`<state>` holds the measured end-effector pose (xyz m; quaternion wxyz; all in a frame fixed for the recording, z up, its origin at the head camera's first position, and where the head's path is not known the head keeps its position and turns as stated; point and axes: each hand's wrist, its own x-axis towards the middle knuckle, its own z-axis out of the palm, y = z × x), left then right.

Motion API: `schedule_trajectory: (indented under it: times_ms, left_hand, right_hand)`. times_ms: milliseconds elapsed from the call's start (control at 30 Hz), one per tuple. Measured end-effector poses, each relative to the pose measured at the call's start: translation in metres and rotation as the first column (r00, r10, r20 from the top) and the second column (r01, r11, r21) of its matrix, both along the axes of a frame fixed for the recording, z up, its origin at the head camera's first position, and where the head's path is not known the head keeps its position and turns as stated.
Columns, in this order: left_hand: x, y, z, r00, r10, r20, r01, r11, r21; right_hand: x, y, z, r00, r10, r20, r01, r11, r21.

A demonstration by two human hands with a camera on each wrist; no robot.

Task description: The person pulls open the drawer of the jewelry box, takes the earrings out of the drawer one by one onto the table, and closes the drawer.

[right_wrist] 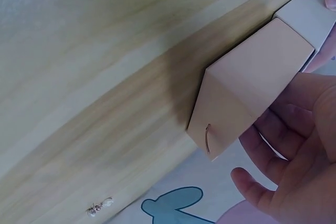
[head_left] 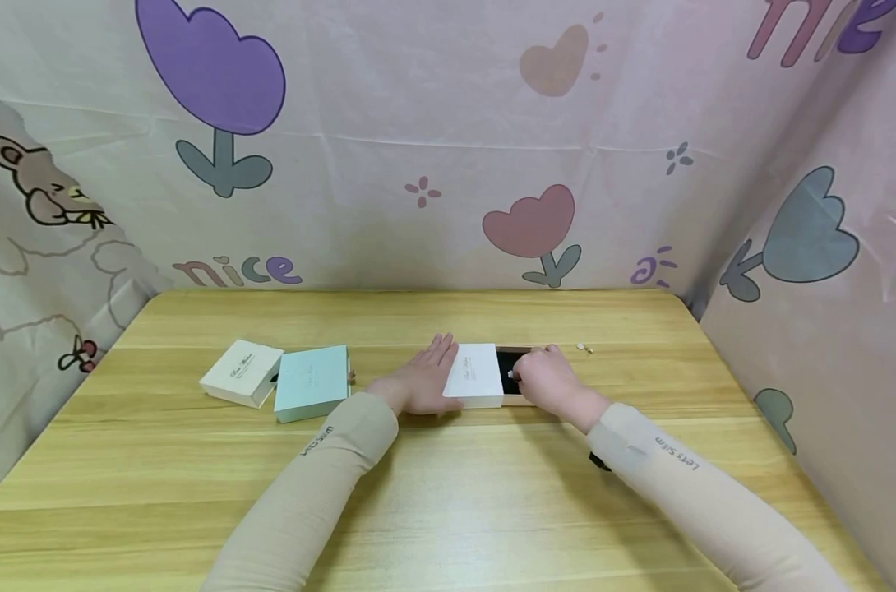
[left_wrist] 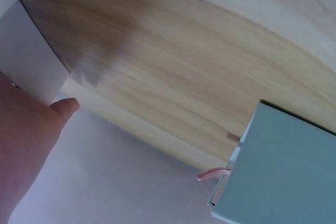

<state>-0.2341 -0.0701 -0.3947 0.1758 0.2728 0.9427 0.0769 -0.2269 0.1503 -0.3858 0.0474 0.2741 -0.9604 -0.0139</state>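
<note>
**Three boxes in a row, one drawer drawn out**

At the far left of the wooden table [head_left: 196,460] lies a closed white box [head_left: 242,372], set askew; just beside it is a mint box [head_left: 311,382] with a pink ribbon tab [left_wrist: 214,173]. I can't tell whether the two touch.

Next comes my left hand [head_left: 421,382], fingers straight, lying against the left edge of a white sleeve [head_left: 473,374]. From that sleeve's right side a pinkish drawer [head_left: 520,400] with a dark lining sticks out, a loop [right_wrist: 207,139] on its end. My right hand [head_left: 547,378] is bent over the drawer, fingers curled, with a tiny pale piece [head_left: 512,375] at the fingertips, over the dark lining. I can't tell whether I'm pinching it or only touching it.

Past that hand, near the back of the table, lies some small jewellery [head_left: 584,348].

As I judge it, the pale piece could slip, being so small and my knuckles hiding it. A bump from my right wrist could shove the drawer crooked, and a slack left hand would let the sleeve slide.

My count: three boxes, two white and one mint; one drawer out; one pale piece; one jewellery cluster, perhaps two parts; two hands.
</note>
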Motion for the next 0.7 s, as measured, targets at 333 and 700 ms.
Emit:
schedule_trajectory:
  times_ms: [333, 700]
  left_hand:
    - [-0.001, 0.0, 0.001, 1.0, 0.004, 0.005, -0.004, 1.0, -0.002]
    - [0.0, 0.0, -0.002, 1.0, 0.002, 0.003, -0.002, 1.0, 0.012]
  right_hand:
    - [-0.001, 0.001, 0.001, 0.999, -0.009, 0.05, 0.01, 1.0, -0.018]
    - [-0.004, 0.009, 0.016, 0.998, 0.002, 0.059, 0.002, 0.998, -0.067]
